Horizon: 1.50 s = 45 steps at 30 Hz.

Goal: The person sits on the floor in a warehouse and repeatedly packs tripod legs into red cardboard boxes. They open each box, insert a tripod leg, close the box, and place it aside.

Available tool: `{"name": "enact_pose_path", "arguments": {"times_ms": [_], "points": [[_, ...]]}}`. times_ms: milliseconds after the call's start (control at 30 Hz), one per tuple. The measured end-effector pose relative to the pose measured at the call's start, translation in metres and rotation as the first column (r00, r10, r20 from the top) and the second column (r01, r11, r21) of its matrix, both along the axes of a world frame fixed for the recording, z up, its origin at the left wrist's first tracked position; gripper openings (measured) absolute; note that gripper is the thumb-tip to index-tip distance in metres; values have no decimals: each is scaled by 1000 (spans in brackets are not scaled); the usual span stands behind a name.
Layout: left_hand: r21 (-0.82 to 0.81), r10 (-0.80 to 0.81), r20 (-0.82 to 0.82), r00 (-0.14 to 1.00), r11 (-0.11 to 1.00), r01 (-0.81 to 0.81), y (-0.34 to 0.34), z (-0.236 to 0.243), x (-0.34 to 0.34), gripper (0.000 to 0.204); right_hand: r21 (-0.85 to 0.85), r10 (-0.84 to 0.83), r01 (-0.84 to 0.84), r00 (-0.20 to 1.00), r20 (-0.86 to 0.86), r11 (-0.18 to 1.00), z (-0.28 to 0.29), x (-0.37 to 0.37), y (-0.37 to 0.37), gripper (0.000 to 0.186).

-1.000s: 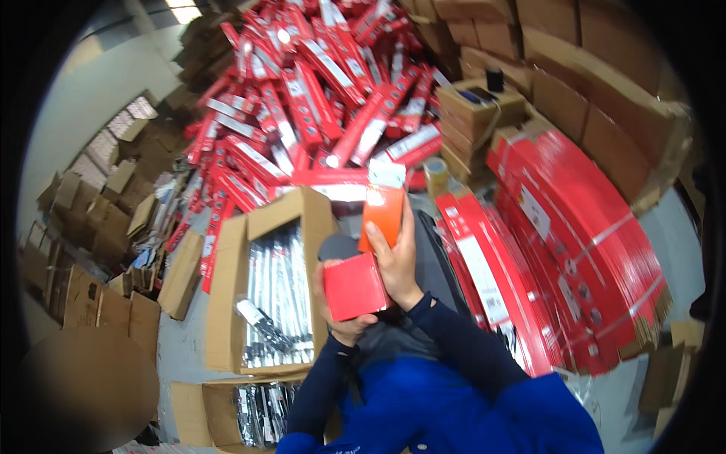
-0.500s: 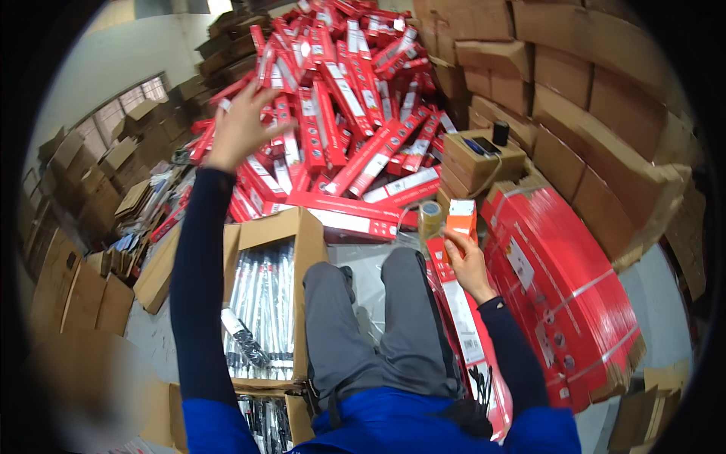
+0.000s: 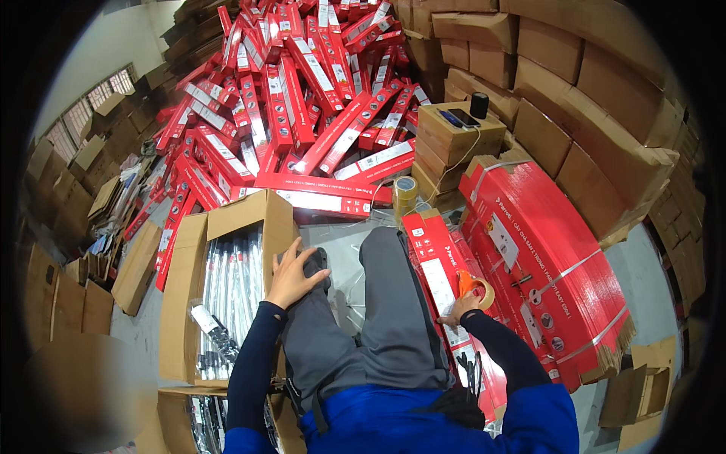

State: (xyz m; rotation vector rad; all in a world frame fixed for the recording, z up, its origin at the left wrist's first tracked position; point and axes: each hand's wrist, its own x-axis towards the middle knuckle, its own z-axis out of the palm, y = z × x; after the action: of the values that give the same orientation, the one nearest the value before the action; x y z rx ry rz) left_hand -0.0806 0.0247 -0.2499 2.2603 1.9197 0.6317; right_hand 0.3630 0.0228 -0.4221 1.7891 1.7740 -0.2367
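Observation:
My left hand (image 3: 295, 278) is empty, fingers spread, above my left knee and beside an open carton (image 3: 180, 303). Clear-wrapped poles (image 3: 231, 284) fill that carton, with a bagged black part (image 3: 214, 331) lying on top. In my right hand (image 3: 463, 309) is an orange tape dispenser (image 3: 466, 283) with a roll of tan tape. The hand is over a long red box (image 3: 427, 250) beside my right leg. Whether the dispenser touches the box I cannot tell.
A large heap of long red boxes (image 3: 302, 98) rises ahead. Strapped red cardboard (image 3: 522, 219) stands at the right, before stacked brown cartons (image 3: 548, 60). Tape rolls (image 3: 405, 198) stand near a small carton (image 3: 448, 136) bearing a phone (image 3: 463, 117).
My left hand has come down from near the heap to my left knee. My right hand has drawn back toward me along the red box with the tape dispenser. The view has shifted.

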Motion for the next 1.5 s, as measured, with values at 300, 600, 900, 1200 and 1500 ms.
{"name": "enact_pose_path", "arguments": {"times_ms": [300, 600, 900, 1200, 1500], "points": [[197, 92, 58, 994, 975, -102, 1, 18, -21, 48, 504, 249, -135, 954, -165, 853, 17, 38, -19, 43], [328, -148, 508, 848, 944, -32, 41, 88, 10, 70, 854, 646, -55, 680, -347, 517, 217, 54, -28, 31], [810, -802, 583, 129, 586, -20, 5, 259, 39, 30, 989, 891, 84, 429, -149, 125, 348, -71, 51, 26], [851, -479, 333, 812, 524, -40, -40, 98, 143, 45, 335, 327, 38, -350, -878, 941, 406, -103, -6, 68], [849, -373, -181, 910, 409, 336, -19, 184, 118, 75, 524, 588, -269, 409, -697, 808, 462, -89, -26, 35]]}}
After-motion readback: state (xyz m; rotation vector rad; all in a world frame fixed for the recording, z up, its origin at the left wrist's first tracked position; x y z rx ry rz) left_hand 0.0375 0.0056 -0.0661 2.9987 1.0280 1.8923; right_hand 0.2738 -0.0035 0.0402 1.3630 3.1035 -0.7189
